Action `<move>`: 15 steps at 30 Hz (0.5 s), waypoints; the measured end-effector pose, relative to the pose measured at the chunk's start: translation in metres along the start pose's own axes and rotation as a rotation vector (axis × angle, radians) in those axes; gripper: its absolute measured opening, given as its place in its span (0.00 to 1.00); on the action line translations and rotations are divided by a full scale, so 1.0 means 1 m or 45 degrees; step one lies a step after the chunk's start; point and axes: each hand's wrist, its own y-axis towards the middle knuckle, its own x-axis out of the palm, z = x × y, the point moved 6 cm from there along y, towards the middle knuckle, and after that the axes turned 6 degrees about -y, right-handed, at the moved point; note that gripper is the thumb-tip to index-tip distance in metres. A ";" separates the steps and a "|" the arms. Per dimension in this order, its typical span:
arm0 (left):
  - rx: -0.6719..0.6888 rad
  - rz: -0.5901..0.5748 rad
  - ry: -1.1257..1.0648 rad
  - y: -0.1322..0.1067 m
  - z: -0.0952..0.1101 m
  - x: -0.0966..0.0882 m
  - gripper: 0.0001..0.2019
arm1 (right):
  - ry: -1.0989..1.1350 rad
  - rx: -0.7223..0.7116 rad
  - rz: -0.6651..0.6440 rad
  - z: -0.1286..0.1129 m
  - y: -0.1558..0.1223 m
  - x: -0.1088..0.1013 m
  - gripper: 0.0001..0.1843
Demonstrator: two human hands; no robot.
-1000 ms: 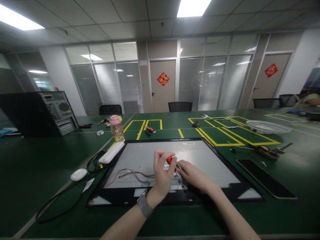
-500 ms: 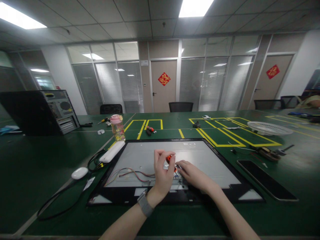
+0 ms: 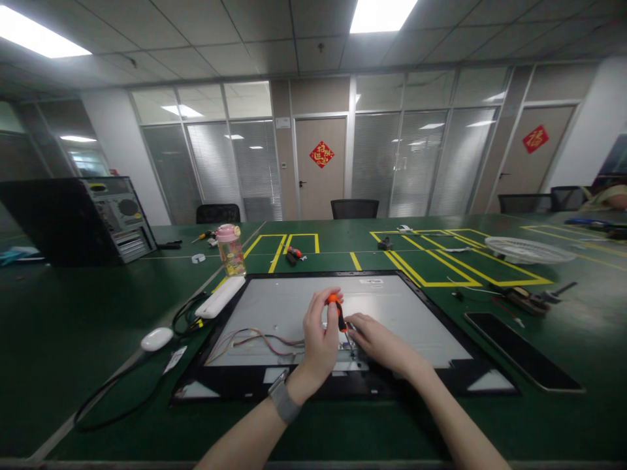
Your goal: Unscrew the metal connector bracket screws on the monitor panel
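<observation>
My left hand (image 3: 322, 326), with a grey-banded watch (image 3: 284, 396) on the wrist, is closed around the orange-and-black handle of a screwdriver (image 3: 340, 314). The screwdriver tilts slightly, its shaft pointing down at a small circuit board (image 3: 349, 346) near the front edge of a flat display panel (image 3: 411, 313). Beside the shaft, my right hand (image 3: 377, 339) has its fingers bent and close together over the board; what they pinch, if anything, is hidden. Thin coloured wires (image 3: 264, 337) run across the grey panel back, left of my left hand.
Left of the panel are a white bar-shaped device (image 3: 220, 297), a black cable (image 3: 117, 418) and a pink-lidded bottle (image 3: 230, 251). An opened computer case (image 3: 73, 222) stands further left. A phone (image 3: 522, 352) lies to the right, below a caliper-like tool (image 3: 531, 299) and a white round basket (image 3: 529, 250).
My left hand has turned on the screwdriver, so more of the handle and shaft shows and it stands more upright. My right hand stays almost in place.
</observation>
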 end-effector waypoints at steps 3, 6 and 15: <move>0.063 0.007 0.110 0.000 0.004 -0.001 0.08 | 0.009 -0.001 -0.003 0.000 0.000 0.000 0.14; 0.043 -0.036 0.137 0.000 0.004 0.001 0.10 | 0.021 0.002 -0.005 0.000 0.001 0.000 0.14; 0.018 -0.076 0.025 -0.002 0.000 0.002 0.15 | -0.003 0.002 0.006 0.000 0.000 0.000 0.14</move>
